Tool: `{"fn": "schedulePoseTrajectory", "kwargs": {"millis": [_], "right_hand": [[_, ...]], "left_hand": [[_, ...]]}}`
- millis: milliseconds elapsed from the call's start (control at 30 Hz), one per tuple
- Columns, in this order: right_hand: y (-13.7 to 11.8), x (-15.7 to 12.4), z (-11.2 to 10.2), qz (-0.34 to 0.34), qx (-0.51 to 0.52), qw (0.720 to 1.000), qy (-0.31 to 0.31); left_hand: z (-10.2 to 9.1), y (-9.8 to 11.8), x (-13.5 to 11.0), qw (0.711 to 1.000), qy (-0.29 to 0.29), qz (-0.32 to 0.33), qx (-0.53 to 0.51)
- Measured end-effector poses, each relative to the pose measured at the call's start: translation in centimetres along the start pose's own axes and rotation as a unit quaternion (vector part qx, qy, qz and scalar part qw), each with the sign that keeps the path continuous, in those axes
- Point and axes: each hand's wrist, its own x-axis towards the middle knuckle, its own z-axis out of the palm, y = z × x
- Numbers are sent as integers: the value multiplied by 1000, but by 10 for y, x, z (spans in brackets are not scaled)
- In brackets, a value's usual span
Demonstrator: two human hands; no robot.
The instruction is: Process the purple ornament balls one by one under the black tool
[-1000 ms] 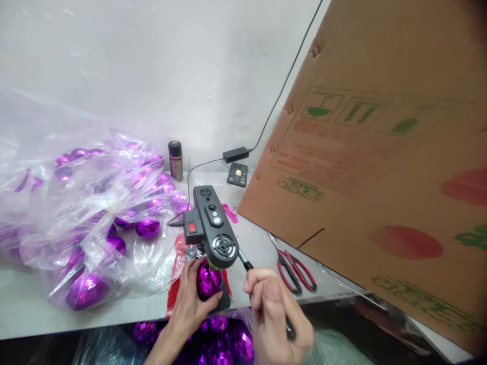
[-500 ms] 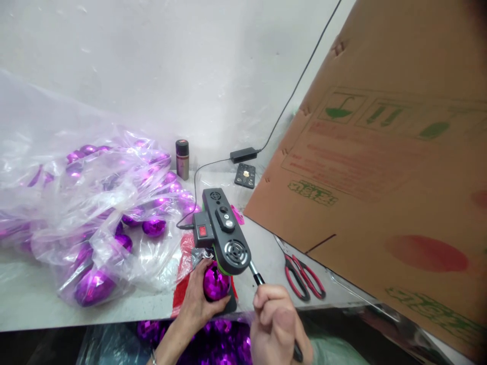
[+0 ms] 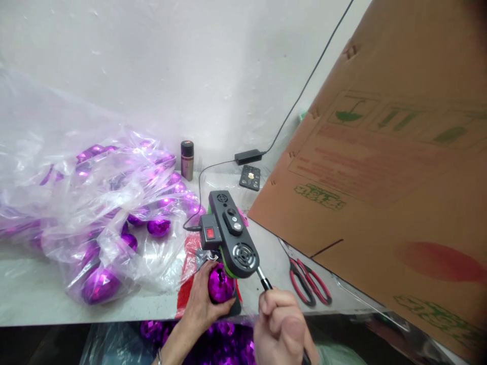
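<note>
Two hands working. Right hand (image 3: pixel 283 329) is gripping, fist tight, the slim black-handled metal lever (image 3: pixel 264 279); left hand (image 3: pixel 203 304) is cupping, fingers curled, the glossy faceted purple ball (image 3: pixel 219 285), sitting beneath the dark grey plastic press head (image 3: pixel 232 235). Crinkled clear plastic bag (image 3: pixel 95 203) is lying beyond, left.

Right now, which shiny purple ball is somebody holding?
The purple ball under the black machine, cupped by the left hand; the others lie untouched in plastic bags. The right hand grips the lever.

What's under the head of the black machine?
A shiny purple ball, held by the left hand. The machine's head covers the ball's top, so what touches it there cannot be seen.
</note>
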Motion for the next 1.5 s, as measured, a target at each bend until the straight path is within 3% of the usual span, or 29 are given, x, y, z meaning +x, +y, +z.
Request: {"fn": "schedulePoseTrajectory", "kwargs": {"millis": [500,867,1167,1300,1400,1500], "right_hand": [[7,-6,-11,5,9,999,-38],[8,-14,-9,48,53,997,8],[18,-27,-6,33,78,996,21],[10,-19,-7,43,76,996,15],[-5,-3,-9,91,41,995,-7],[-17,10,-10,137,-8,990,-30]], "left_hand": [[0,-2,3,1000,9,11,0],[-2,0,6,1000,4,11,-10],[-4,6,9,1000,-3,5,-8],[-3,7,10,1000,-6,-6,-13],[-3,7,10,999,-3,-29,-26],[-8,3,-7,999,32,-29,-32]]}}
